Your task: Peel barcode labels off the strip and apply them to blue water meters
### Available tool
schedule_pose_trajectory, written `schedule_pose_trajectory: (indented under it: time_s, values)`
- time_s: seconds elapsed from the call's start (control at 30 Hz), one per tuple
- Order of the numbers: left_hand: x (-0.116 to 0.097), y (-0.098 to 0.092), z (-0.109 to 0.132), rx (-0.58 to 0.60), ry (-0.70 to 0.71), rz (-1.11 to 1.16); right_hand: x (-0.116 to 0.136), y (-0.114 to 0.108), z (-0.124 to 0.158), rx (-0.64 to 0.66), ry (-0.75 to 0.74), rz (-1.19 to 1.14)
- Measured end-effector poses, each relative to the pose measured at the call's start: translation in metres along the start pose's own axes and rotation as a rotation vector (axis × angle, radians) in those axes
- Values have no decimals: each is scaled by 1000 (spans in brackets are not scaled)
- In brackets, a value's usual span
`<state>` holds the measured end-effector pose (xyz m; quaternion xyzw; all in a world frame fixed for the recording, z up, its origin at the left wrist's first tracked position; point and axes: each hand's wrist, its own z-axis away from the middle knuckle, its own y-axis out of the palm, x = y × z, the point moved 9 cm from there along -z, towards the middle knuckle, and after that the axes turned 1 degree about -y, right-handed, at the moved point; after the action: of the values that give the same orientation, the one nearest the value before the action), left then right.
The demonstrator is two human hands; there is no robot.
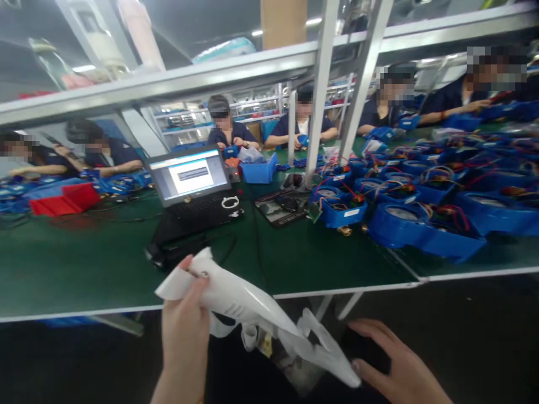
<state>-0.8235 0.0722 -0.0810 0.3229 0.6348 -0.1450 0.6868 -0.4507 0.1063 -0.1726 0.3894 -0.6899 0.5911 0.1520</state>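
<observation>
At the lower middle of the frame my left hand point(185, 331) pinches the upper end of a crumpled white plastic bag point(248, 306) between thumb and fingers, closed tight on it just below the near edge of the green table point(84, 264). The bag trails down to the right, and its lower tip touches my right hand point(400, 365) at the bottom right, whose fingers lie spread and flat, gripping nothing. To handle this well, I judge I should keep the pinch firm near the rim and use the flat hand to smooth the film rather than tug it.

Counting left to right on the table: one red tray point(63, 199), one open laptop point(191, 191), one blue bin point(259, 168), and many blue housings point(421, 230) with coloured wires, too crowded to count. Six seated people show behind the table.
</observation>
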Motion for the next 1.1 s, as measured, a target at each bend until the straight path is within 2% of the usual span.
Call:
schedule_pose_trajectory:
  time_s: [0.03, 0.1, 0.2, 0.27, 0.33, 0.47, 0.6, 0.73, 0.83, 1.0, 1.1]
  values:
    - [4, 7, 7, 8, -39, 21, 5, -1, -4, 5, -11, -102]
    - [12, 31, 28, 110, -117, 63, 25, -9, -14, -14, -3, -326]
    - [15, 61, 63, 271, -117, -13, 70, -16, -33, -38, 17, -634]
    - [15, 71, 80, 351, -46, -124, 98, -8, -47, 13, 27, -776]
    - [20, 78, 92, 436, 17, -201, 115, 4, -58, 81, 65, -911]
    - [30, 84, 104, 576, 93, -271, 117, 13, -66, 33, 146, -1091]
    - [31, 87, 101, 636, 32, -273, 117, 14, -60, 102, 115, -921]
    - [20, 92, 93, 596, -8, -264, 115, 16, -51, 150, 90, -677]
    - [18, 94, 91, 575, -16, -248, 114, 11, -48, 82, 33, -645]
    - [15, 95, 96, 612, 116, -347, 125, -9, -46, -98, -148, -578]
    - [17, 95, 100, 633, 108, -380, 125, -14, -46, -153, -135, -511]
